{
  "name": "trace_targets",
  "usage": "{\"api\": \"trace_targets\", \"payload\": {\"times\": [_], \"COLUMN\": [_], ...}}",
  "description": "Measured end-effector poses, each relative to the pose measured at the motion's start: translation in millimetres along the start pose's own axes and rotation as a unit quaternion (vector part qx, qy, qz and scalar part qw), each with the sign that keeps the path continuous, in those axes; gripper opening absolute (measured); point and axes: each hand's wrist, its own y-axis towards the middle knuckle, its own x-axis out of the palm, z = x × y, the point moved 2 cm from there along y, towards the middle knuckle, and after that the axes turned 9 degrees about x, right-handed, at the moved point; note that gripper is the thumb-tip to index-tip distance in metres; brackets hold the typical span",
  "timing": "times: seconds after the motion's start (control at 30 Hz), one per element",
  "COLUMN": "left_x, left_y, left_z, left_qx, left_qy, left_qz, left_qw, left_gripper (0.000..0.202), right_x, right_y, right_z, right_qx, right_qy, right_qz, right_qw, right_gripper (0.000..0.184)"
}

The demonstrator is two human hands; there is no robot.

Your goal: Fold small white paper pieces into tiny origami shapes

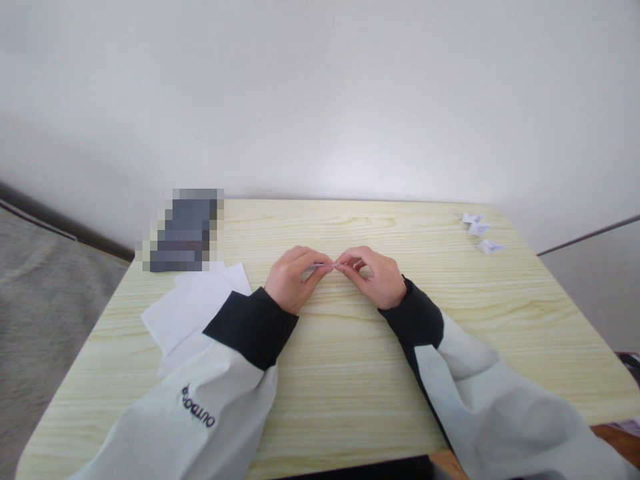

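Note:
Over the middle of the table, my left hand [296, 275] and my right hand [374, 272] meet at the fingertips. Between them is a small folded piece of white paper [323, 265], seen nearly edge-on as a thin strip. My left thumb and fingers pinch it from one side, and my right thumb and index finger pinch its other end. The fingers cover most of the paper, so its folded shape is hidden. Beside my left forearm lie loose white paper sheets [185, 307], overlapping and partly under the sleeve.
A wood-grain table [340, 400] stands against a white wall [320, 100]. Three small folded paper pieces [480, 229] sit at the far right. A dark, pixelated flat object [185, 230] lies at the far left. A black edge [360, 469] shows at the bottom.

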Motion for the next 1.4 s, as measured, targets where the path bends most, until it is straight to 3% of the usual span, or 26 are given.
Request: {"api": "trace_targets", "payload": {"times": [0.17,0.43,0.6,0.73,1.03,1.4], "left_x": [-1.0,0.4,0.9,0.4,3.5,5.0], "left_y": [1,1,0,0,-6,-7], "left_z": [2,1,0,1,-11,-9], "left_qx": [-0.019,-0.033,-0.020,-0.021,-0.152,-0.208], "left_qy": [-0.003,-0.034,-0.008,0.019,-0.017,-0.144], "left_qz": [-0.004,0.000,-0.010,-0.013,-0.008,-0.023], "left_qw": [1.000,0.999,1.000,1.000,0.988,0.967], "left_gripper": [0.010,0.009,0.012,0.014,0.021,0.018], "right_x": [1,-1,0,2,-2,-3], "right_y": [0,2,1,1,2,3], "right_z": [-3,-2,-4,-4,-2,4], "right_qx": [0.013,-0.003,-0.039,-0.030,0.075,0.076], "right_qy": [0.014,-0.020,-0.047,-0.043,0.015,0.035], "right_qz": [0.035,-0.002,0.001,-0.002,0.079,0.064], "right_qw": [0.999,1.000,0.998,0.999,0.994,0.994], "right_gripper": [0.015,0.016,0.016,0.015,0.014,0.013]}}
